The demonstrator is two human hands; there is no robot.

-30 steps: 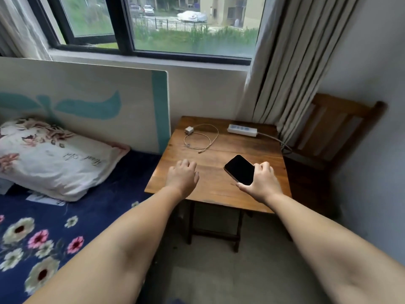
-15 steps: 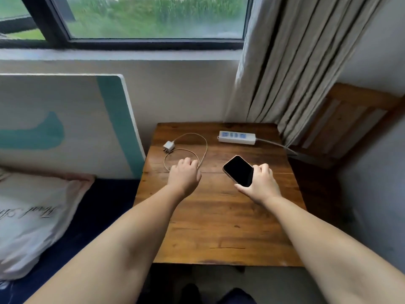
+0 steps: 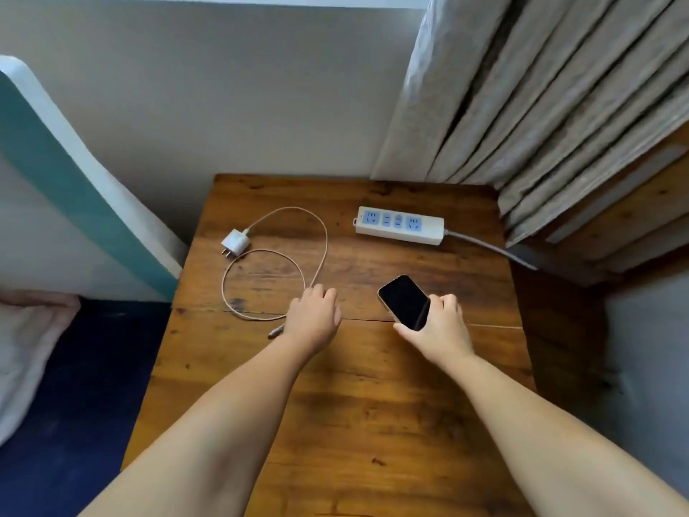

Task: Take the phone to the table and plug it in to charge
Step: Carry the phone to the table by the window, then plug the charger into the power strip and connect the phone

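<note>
The right hand [image 3: 441, 328] is clamped on the phone [image 3: 403, 302], thumb on its near edge and fingers [image 3: 447, 301] wrapped over the far side, holding it dark-screen-up and tilted just above the middle of the worktop [image 3: 373, 404]. The lower end of the phone is hidden in the grip. The left hand [image 3: 311, 319] hangs palm down beside it, fingers curled loosely and holding nothing that shows; it covers part of the charging cable [image 3: 324, 251], so whether it touches the cable cannot be told. The cable's free connector [image 3: 275, 332] pokes out just left of that wrist.

The cable loops away to a white charger plug [image 3: 235, 243] lying loose on the far left of the wood, prongs bare. A white power strip [image 3: 399, 225] with blue sockets lies near the far right edge, well apart from the plug, its grey cord [image 3: 488, 247] running off the right side.

The worktop is dark, knotty wood with a seam across its middle. Behind it stands a pale wall; a pleated curtain [image 3: 540, 106] overhangs the far right corner and partly hides a wooden chair [image 3: 634, 218]. A white and teal headboard [image 3: 74, 188] is cut off at the left, beside a dark blue bed [image 3: 74, 386]. The near half of the wood lies bare beneath the forearms.
</note>
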